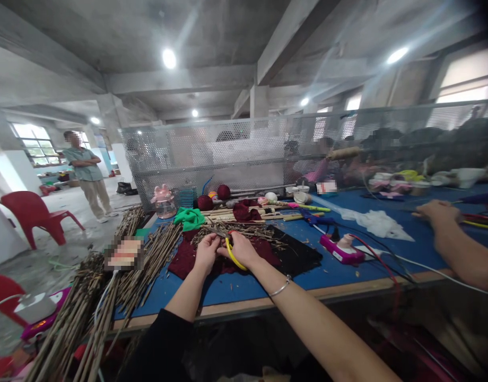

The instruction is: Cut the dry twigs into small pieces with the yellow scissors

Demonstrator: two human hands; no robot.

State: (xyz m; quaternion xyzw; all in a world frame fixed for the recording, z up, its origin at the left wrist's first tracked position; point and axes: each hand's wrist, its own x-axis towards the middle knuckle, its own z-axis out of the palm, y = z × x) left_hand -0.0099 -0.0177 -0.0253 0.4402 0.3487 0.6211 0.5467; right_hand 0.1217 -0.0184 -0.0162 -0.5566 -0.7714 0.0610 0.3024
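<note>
My right hand (244, 249) is closed around yellow-handled shears (235, 258), whose metal blades point away to the left. Close beside it, my left hand (206, 254) is pinched near the blades; whatever its fingers hold is too small to make out. Both hands are over a dark red cloth (183, 261) on the blue tabletop. Just beyond them lies a heap of short twig pieces (260, 231), partly on the cloth. A black cloth (297, 254) is spread to the right of the red one.
Bundles of long thin sticks (154, 265) cover the table's left end and hang over its edge. A green cloth (189, 218), yarn balls (224, 192) and a purple power strip (341, 250) lie around. Another person's hand (441, 212) reaches in at right. A person (85, 167) stands far left.
</note>
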